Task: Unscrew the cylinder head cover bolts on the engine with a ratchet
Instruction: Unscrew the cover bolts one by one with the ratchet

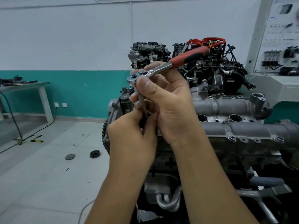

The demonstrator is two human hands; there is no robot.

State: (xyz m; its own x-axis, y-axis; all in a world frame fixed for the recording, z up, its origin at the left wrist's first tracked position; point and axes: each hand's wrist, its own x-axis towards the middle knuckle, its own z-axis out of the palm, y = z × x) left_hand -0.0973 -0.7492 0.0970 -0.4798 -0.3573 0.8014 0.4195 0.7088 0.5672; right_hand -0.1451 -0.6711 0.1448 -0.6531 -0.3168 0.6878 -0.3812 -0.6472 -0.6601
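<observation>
The right hand (pixel 168 101) grips the ratchet (pixel 163 65) near its head, fingers curled round the chrome neck with the thumb pressed beside the drive. The red handle runs off toward 2 o'clock, away from the palm. From the head a thin shaft (pixel 142 102), likely an extension or bit, hangs down toward 5 o'clock. The left hand (pixel 131 136) sits directly at 6 o'clock of the ratchet head and pinches the shaft's lower end between thumb and curled fingers; what is at its tip is hidden by those fingers.

So the tool is held up in the air, clear of the engine (pixel 234 131), which lies behind and at 4 o'clock of both hands. The cover bolts (pixel 232 138) show along the near flange, well apart from the shaft's tip and on the right hand's side. I judge the tool is being fitted together or cleared, and the shaft must then swing down toward 4 o'clock, its axis brought upright over a bolt.
</observation>
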